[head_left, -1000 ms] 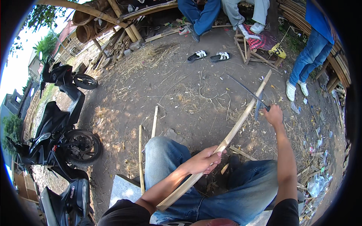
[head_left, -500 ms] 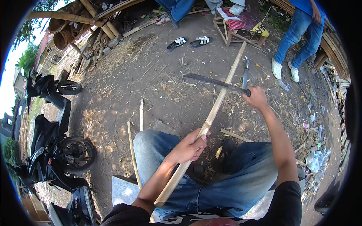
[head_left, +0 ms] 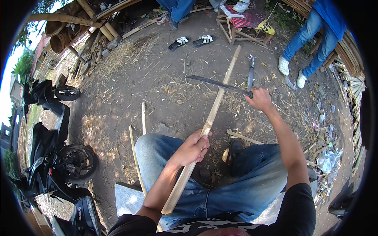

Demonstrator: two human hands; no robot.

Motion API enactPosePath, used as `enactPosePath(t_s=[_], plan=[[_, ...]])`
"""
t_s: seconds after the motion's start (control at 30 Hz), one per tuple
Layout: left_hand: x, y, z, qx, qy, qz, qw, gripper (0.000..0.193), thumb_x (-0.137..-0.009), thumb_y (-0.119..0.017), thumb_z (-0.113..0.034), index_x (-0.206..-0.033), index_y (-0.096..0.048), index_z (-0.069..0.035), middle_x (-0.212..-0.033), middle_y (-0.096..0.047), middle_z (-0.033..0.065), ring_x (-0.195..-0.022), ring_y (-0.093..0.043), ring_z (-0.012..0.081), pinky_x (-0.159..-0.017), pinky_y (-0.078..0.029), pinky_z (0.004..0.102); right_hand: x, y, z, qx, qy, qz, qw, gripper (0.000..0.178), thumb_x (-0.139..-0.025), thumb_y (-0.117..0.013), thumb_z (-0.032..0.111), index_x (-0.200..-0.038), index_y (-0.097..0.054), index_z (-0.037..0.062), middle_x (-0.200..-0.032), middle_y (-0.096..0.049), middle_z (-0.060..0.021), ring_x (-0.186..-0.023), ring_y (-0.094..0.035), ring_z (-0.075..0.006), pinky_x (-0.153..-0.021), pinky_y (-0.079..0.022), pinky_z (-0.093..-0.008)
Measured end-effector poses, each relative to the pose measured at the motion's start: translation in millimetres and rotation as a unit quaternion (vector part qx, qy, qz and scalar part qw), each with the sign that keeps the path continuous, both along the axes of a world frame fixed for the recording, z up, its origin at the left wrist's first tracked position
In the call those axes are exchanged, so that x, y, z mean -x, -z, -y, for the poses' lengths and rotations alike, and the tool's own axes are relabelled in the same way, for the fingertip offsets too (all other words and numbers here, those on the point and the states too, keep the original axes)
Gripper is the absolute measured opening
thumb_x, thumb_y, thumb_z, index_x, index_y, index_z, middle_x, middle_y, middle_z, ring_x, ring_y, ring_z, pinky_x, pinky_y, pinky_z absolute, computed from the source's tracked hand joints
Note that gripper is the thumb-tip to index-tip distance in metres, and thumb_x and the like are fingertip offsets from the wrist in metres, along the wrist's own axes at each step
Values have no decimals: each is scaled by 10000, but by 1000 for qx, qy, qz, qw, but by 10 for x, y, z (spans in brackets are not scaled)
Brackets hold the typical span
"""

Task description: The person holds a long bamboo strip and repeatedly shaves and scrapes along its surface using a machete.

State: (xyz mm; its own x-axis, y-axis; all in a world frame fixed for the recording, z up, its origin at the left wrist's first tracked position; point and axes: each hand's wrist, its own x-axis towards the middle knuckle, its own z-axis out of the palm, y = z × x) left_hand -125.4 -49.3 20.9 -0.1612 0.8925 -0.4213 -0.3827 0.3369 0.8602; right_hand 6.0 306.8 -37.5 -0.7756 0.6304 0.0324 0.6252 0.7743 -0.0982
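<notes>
My left hand [head_left: 192, 148] grips a long pale bamboo strip [head_left: 217, 104] about halfway along; the strip slants from beside my left thigh up and away toward a wooden stool. My right hand [head_left: 259, 99] is closed on the handle of a long dark machete [head_left: 214, 83], whose blade lies across the strip's upper part, pointing left. I sit with both knees in blue jeans under the strip. A second knife [head_left: 251, 72] lies on the dirt just beyond my right hand.
Two thin bamboo slats [head_left: 143, 118] lie on the dirt by my left knee. Black-and-white sandals [head_left: 191, 41] and a wooden stool [head_left: 243, 24] are ahead. A person in jeans [head_left: 313, 37] stands at right. Motorbikes [head_left: 55, 157] are parked at left.
The machete has swung from upright beside the strip down to lie across it, blade pointing left. My left hand keeps its grip on the strip.
</notes>
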Motion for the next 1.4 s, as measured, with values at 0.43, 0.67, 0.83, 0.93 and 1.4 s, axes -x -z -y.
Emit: enactPosePath(t_s=[0.43,0.67,0.83,0.93,1.4], plan=[[-119,-149,-5,16,44,31,998,358,-1120,-371,-246,-1378,-426,-5,-853,-410,-8,-593,-354,44,-477,-332,207,-415,172,-808,-59,153,-12,986,342,-853,-738,367,-976,-737,47,-914,-733,-209,-862,-722,-397,-819,-577,-481],[9,-175,81,33,16,65,997,323,-1121,-363,-228,-1338,-447,-4,-846,-400,-4,-528,-330,30,-423,-304,195,-270,5,-329,-68,12,28,997,348,-857,-704,392,-934,-732,53,-825,-722,-196,-803,-720,-391,-760,-577,-496],[22,-264,119,34,1,23,999,315,-1124,-365,-245,-1314,-466,-15,-831,-393,-17,-526,-328,23,-426,-312,190,-144,-142,261,-25,-161,-85,983,300,-790,-724,346,-792,-640,58,-721,-698,-171,-716,-699,-400,-671,-553,-515],[16,-311,165,-12,59,60,996,315,-1122,-379,-259,-1315,-470,-27,-830,-387,-27,-536,-318,24,-432,-303,188,-517,-33,-583,-113,-49,-70,990,310,-808,-734,351,-882,-682,54,-770,-708,-189,-766,-710,-402,-703,-570,-503],[175,-231,278,-27,71,164,983,271,-1116,-396,-261,-1219,-471,-22,-807,-403,-35,-496,-356,11,-360,-326,194,-625,170,-688,-118,138,32,983,354,-861,-731,375,-943,-729,31,-885,-730,-209,-847,-727,-382,-786,-581,-480]])
